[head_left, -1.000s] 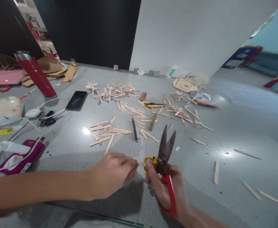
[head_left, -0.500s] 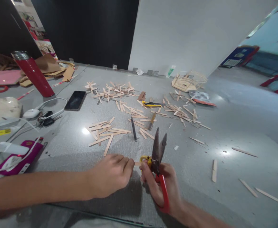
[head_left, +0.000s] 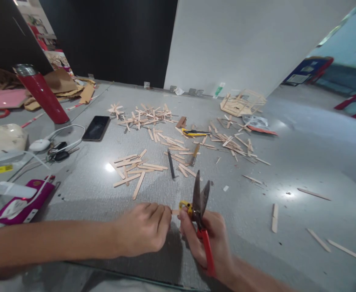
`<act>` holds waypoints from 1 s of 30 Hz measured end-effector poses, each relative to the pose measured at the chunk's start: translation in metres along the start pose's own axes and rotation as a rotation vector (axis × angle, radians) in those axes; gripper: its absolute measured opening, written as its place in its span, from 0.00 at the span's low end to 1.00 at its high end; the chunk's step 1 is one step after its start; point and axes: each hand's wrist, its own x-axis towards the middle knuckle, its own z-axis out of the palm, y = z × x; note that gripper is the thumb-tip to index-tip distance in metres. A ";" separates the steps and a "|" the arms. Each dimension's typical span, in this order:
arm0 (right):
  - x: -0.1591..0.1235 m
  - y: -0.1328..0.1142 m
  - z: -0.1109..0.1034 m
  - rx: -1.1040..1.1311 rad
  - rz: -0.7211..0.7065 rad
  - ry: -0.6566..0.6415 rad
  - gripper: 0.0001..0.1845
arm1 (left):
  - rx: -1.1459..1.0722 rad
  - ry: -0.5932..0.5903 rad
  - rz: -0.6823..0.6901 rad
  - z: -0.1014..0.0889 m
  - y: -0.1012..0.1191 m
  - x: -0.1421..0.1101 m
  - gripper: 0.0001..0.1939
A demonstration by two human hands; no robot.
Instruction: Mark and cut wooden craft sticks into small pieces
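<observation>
Over the grey desk (head_left: 244,227), one wooden stick (head_left: 175,212) bridges two hands: the left hand (head_left: 145,228) has its grip closed on one end, the right hand (head_left: 219,247) grips the other plus one pair of scissors (head_left: 197,211), blades apart; beyond, one yellow cutter (head_left: 193,132), one phone (head_left: 96,128)

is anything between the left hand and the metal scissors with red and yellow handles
Only a flat, pale wooden stick, bridging the gap between the left hand and the right hand holding the scissors.
</observation>
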 end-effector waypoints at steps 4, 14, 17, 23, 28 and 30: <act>0.001 -0.001 0.001 0.006 -0.013 -0.002 0.21 | 0.003 0.037 0.003 -0.002 -0.001 0.004 0.14; 0.002 -0.001 -0.001 0.024 0.053 0.050 0.24 | -0.265 -0.005 -0.215 -0.001 -0.003 0.002 0.13; 0.005 -0.001 -0.004 0.071 0.172 0.165 0.25 | -0.434 -0.050 -0.500 -0.010 -0.010 0.011 0.13; 0.014 -0.003 -0.011 0.272 0.322 0.219 0.27 | -1.115 -0.447 -0.816 -0.035 -0.025 0.036 0.19; 0.010 -0.003 -0.014 0.389 0.219 0.028 0.30 | -1.212 -0.170 -0.953 -0.039 -0.022 0.037 0.18; 0.004 -0.002 -0.014 0.377 0.204 -0.054 0.28 | -1.173 -0.082 -0.951 -0.039 -0.018 0.034 0.15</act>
